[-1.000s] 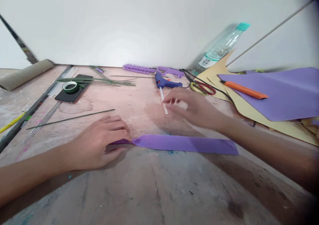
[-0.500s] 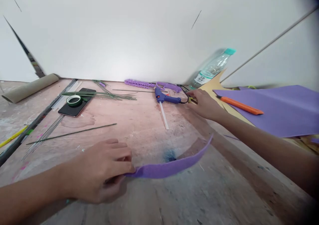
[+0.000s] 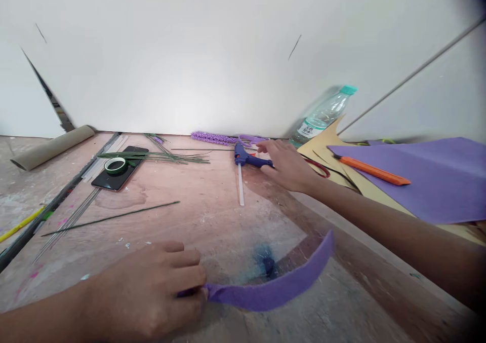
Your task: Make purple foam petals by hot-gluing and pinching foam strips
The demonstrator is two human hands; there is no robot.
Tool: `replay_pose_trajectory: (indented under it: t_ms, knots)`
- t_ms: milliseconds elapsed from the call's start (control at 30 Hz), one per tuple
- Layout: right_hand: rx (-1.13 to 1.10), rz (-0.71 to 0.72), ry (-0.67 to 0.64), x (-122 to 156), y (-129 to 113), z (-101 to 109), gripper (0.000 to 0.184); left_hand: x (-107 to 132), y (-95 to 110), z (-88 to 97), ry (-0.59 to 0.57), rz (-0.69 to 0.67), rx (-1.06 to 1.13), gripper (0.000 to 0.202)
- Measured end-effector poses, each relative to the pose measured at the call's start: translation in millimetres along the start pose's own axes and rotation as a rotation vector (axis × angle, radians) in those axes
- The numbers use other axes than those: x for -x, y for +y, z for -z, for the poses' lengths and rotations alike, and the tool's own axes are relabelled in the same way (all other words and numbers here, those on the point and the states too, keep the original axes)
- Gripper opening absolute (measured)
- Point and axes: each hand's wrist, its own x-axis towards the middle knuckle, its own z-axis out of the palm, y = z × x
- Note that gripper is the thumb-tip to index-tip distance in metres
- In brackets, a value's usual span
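A plain white wall panel (image 3: pixel 170 54) stands behind a paint-stained wooden desk (image 3: pixel 212 221). At the desk's right side, a flat lilac sheet (image 3: pixel 436 186) overlaps cream paper (image 3: pixel 321 146). In the foreground, a long, narrow purple strip (image 3: pixel 271 296) lies above the desk's dark blue stain, on the near side, arcing rightward from the person's left hand (image 3: pixel 152 287), whose fingers are closed and pinch its left end. The right hand (image 3: pixel 290 165) reaches to the grip of a blue plastic glue gun (image 3: pixel 239 153), fingers loosely curved and parted; whether it has hold of the grip I cannot tell. A clear plastic bottle with a teal cap (image 3: pixel 322 117) leans against the panel, and a brown cardboard tube (image 3: pixel 53 148) rests at far left. Smaller still are a black phone (image 3: pixel 114 182), an orange cutter (image 3: pixel 375 170) on the lilac sheet, a translucent white glue stick (image 3: pixel 240 186) jutting from the gun, and a green tape roll (image 3: pixel 116 172) on the phone.
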Motion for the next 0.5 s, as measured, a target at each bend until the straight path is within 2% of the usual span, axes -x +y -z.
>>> replay_pose_trajectory:
  t_ms: [167,267,367,500]
  knots:
    - [-0.005,-0.065,-0.082,-23,-14,-19,0.037,-2,8,-3.5,-0.054,-0.030,-0.043,0.020]
    - [-0.062,-0.105,-0.085,-29,-18,-23,0.035,-3,7,-5.6,-0.038,-0.053,-0.042,0.012]
    - [-0.130,-0.085,-0.046,-21,-23,-15,0.034,-2,5,-8.9,-0.053,0.015,-0.005,0.010]
    - [-0.215,0.000,0.073,6,-29,13,0.026,2,5,-15.0,-0.137,0.104,0.001,0.021]
